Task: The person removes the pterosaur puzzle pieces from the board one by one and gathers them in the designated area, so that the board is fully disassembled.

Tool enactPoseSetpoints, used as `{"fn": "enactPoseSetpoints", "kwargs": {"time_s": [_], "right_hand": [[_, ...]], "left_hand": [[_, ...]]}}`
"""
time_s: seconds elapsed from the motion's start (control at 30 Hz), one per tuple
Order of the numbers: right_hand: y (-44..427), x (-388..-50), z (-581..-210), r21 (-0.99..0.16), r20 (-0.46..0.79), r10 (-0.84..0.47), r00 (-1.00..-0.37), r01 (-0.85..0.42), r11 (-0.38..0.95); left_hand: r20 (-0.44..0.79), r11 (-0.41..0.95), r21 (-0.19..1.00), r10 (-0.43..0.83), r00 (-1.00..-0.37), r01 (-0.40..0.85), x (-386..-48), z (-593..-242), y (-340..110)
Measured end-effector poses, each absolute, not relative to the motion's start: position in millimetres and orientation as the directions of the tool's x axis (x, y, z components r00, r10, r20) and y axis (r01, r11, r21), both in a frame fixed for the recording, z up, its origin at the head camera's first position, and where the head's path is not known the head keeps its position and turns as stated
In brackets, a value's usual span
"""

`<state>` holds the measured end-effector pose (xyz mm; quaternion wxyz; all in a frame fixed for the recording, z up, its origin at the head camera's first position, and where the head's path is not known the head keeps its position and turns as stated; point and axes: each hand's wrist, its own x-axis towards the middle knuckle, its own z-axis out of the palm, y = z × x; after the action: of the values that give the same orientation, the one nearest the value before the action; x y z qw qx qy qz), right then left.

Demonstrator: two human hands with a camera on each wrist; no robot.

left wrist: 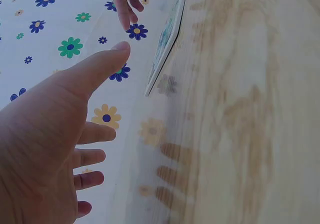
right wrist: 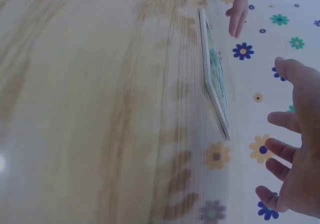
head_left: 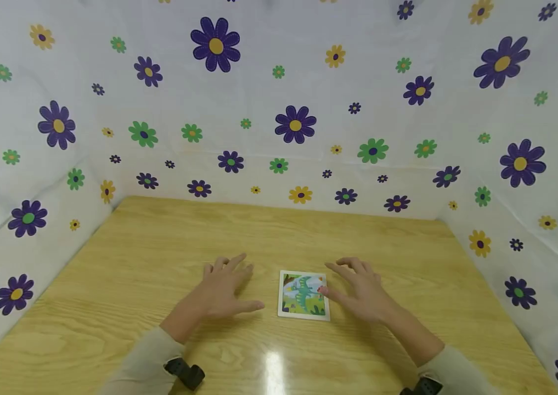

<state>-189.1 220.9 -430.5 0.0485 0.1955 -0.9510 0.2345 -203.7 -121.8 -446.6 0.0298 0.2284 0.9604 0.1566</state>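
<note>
A square picture panel (head_left: 303, 296) with a white border and a green dinosaur lies flat on the wooden table. To its left the left hand (head_left: 223, 288) hovers with fingers spread, apart from the panel. On the other side is the right hand (head_left: 360, 291), its thumb over the panel's right edge in the head view; the right wrist view shows this hand (right wrist: 300, 144) away from the panel (right wrist: 216, 76), holding nothing. In the left wrist view the left hand (left wrist: 55, 134) is empty, with a gap between its thumb and the panel (left wrist: 167, 41).
The wooden table (head_left: 199, 230) is enclosed at the back and both sides by a white cloth (head_left: 259, 99) with purple, green and yellow flowers. Dark bands with small devices sit on both wrists. Light reflects off the table near its front.
</note>
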Motion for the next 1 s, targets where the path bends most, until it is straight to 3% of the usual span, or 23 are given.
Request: {"fn": "enactPoseSetpoints", "kwargs": {"time_s": [0.33,0.57,1.0], "right_hand": [[199,-202,-436,-0.59,0.111,-0.434,-0.894,-0.411,0.696],[185,-211,-438,-0.631,0.105,-0.465,-0.879,-0.421,0.652],[160,-224,-444,-0.684,0.053,-0.51,-0.858,-0.403,0.608]], "left_hand": [[-0.025,0.742,0.473,0.551,-0.834,0.475,-217,-458,-102],[-0.033,0.649,0.597,0.608,-0.793,0.472,-227,-463,-86],[0.085,0.503,0.742,0.586,-0.806,0.444,-229,-473,-72]]}}
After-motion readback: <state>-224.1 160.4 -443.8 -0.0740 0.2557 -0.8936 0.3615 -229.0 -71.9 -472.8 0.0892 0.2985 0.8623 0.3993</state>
